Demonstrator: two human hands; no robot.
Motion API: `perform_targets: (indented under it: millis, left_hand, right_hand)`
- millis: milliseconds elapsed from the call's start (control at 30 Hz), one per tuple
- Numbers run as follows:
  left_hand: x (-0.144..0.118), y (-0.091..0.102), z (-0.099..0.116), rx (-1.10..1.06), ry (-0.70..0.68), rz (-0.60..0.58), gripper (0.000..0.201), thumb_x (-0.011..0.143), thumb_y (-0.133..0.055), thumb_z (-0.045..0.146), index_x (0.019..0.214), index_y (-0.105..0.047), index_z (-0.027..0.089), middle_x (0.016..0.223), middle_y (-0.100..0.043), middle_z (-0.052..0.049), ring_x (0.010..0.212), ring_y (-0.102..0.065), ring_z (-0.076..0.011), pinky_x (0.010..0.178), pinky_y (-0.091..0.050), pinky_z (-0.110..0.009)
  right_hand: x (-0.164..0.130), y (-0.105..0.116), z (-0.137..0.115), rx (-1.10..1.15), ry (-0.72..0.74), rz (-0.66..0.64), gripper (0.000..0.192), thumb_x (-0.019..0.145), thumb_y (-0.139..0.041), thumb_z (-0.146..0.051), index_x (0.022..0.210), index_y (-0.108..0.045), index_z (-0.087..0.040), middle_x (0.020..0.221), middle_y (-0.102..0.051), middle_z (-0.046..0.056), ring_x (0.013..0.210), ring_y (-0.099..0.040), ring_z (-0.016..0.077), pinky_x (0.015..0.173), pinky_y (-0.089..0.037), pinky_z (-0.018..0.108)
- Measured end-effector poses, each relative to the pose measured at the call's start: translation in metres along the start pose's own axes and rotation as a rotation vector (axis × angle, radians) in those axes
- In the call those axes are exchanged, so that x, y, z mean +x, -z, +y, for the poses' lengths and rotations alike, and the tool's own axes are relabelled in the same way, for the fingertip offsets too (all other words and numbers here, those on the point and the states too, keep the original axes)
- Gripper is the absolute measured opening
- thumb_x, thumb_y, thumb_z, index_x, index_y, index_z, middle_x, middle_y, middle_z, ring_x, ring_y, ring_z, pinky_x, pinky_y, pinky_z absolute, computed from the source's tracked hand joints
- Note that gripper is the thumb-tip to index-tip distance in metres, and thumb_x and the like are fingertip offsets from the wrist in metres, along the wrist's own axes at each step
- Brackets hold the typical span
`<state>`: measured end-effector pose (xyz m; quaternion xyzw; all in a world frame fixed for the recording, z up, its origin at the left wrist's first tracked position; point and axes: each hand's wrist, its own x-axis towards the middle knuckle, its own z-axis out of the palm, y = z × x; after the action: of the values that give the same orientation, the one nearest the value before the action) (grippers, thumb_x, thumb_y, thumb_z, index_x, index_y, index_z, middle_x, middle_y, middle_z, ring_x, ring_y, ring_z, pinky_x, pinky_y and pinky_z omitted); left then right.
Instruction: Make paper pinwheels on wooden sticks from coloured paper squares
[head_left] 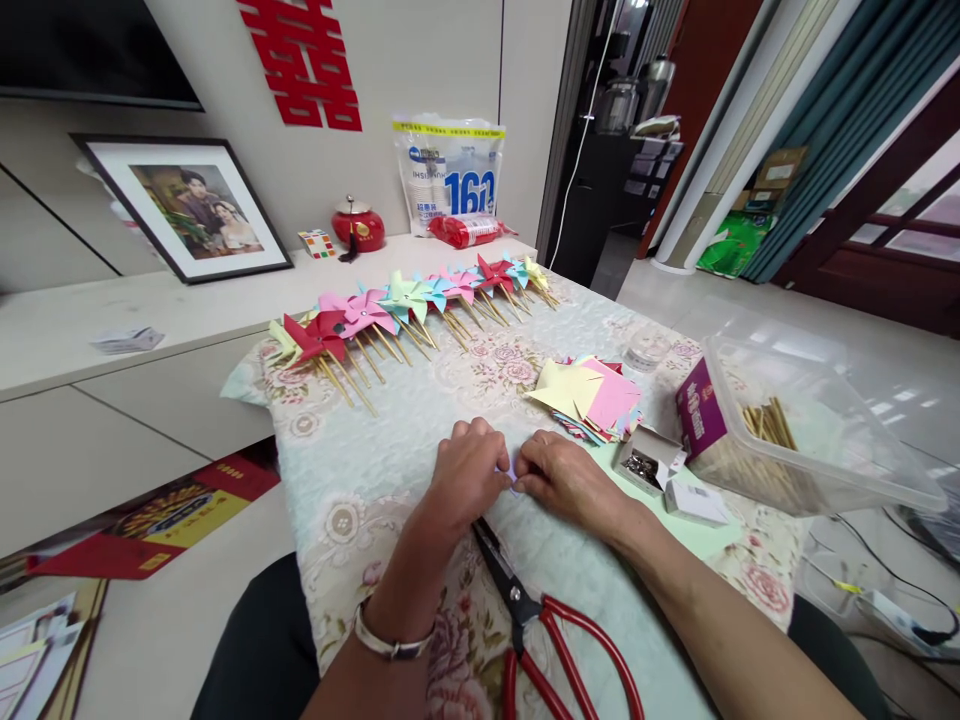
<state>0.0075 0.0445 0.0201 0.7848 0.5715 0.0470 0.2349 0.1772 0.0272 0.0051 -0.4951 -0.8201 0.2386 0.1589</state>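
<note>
Purple piece (514,472) mostly hidden, pinched by left hand (470,470) and right hand (564,474), red-handled scissors (517,597) cropped below

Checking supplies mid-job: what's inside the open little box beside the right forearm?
Inside the open little box, small shiny metal pieces show; they're too small to identify. The box floor beneath them is covered, so anything underneath can't be seen.

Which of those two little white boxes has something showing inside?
The open box, the one nearer the right hand: small metal pieces show inside it. The other box, beside it, shows only its outside.
</note>
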Motion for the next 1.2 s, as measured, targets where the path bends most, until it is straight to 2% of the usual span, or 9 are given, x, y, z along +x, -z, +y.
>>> perform_targets:
  millis: [233,433,633,733,833,1000,1100,1200]
  left_hand:
    - [0.001,-0.001,-0.005,-0.05,0.002,0.012,0.009,0.074,-0.069,0.022,0.082,-0.066,0.023,0.111,-0.06,-0.006,0.113,-0.049,-0.0294,0.087,-0.039,-0.041]
    - [0.002,-0.003,-0.006,-0.046,0.007,0.015,0.009,0.073,-0.068,0.022,0.082,-0.066,0.024,0.111,-0.06,-0.006,0.112,-0.049,-0.0293,0.086,-0.038,-0.04]
    - [0.004,-0.005,-0.009,-0.076,0.021,0.027,0.018,0.071,-0.069,0.024,0.088,-0.065,0.025,0.109,-0.061,-0.004,0.11,-0.049,-0.0287,0.084,-0.039,-0.039]
    - [0.005,-0.006,-0.009,-0.077,0.016,0.034,0.021,0.072,-0.068,0.027,0.092,-0.063,0.024,0.11,-0.062,-0.005,0.11,-0.049,-0.0295,0.084,-0.038,-0.04]
    - [0.004,-0.006,-0.009,-0.041,0.005,0.038,0.025,0.072,-0.068,0.027,0.096,-0.061,0.024,0.112,-0.061,-0.006,0.11,-0.048,-0.0306,0.082,-0.038,-0.04]
    - [0.004,-0.007,-0.009,-0.032,-0.012,0.044,0.026,0.073,-0.066,0.026,0.098,-0.06,0.025,0.112,-0.061,-0.006,0.111,-0.048,-0.0307,0.081,-0.037,-0.039]
    - [0.003,-0.009,-0.008,-0.044,-0.011,0.056,0.029,0.072,-0.067,0.028,0.1,-0.06,0.025,0.112,-0.062,-0.006,0.11,-0.049,-0.0306,0.081,-0.036,-0.039]
    - [0.002,-0.009,-0.006,-0.047,-0.024,0.065,0.034,0.071,-0.069,0.03,0.103,-0.06,0.024,0.114,-0.063,-0.006,0.11,-0.049,-0.0312,0.082,-0.036,-0.04]
  right_hand:
    - [-0.001,0.0,0.004,0.06,-0.006,0.013,0.011,0.082,-0.073,-0.014,0.079,-0.064,-0.019,0.08,-0.062,0.001,0.08,-0.056,0.017,0.073,-0.04,0.027]
    - [0.002,0.0,0.008,0.105,-0.022,0.033,0.017,0.079,-0.068,-0.002,0.073,-0.063,-0.018,0.077,-0.063,0.0,0.077,-0.055,0.0152,0.072,-0.039,0.025]
    - [0.002,0.001,0.012,0.126,-0.016,0.041,0.016,0.081,-0.065,-0.001,0.08,-0.068,-0.017,0.081,-0.067,0.001,0.076,-0.059,0.0141,0.07,-0.04,0.024]
    - [0.001,0.001,0.012,0.118,-0.025,0.051,0.009,0.081,-0.071,-0.009,0.085,-0.07,-0.017,0.083,-0.068,0.002,0.076,-0.059,0.0151,0.069,-0.04,0.024]
    - [0.001,0.0,0.011,0.094,-0.043,0.05,0.014,0.077,-0.076,-0.009,0.086,-0.07,-0.017,0.081,-0.067,0.002,0.075,-0.059,0.0159,0.068,-0.04,0.025]
    - [0.002,0.0,0.01,0.088,-0.038,0.1,0.018,0.08,-0.067,-0.001,0.087,-0.07,-0.017,0.087,-0.068,0.004,0.083,-0.061,0.0174,0.075,-0.043,0.027]
    - [0.002,0.0,0.01,0.032,-0.008,0.197,0.014,0.085,-0.067,-0.009,0.097,-0.071,-0.016,0.093,-0.069,0.008,0.091,-0.06,0.0215,0.081,-0.044,0.032]
    - [0.001,0.0,0.011,-0.059,0.025,0.185,0.021,0.085,-0.07,-0.014,0.106,-0.07,-0.015,0.101,-0.068,0.011,0.099,-0.058,0.0256,0.087,-0.044,0.037]
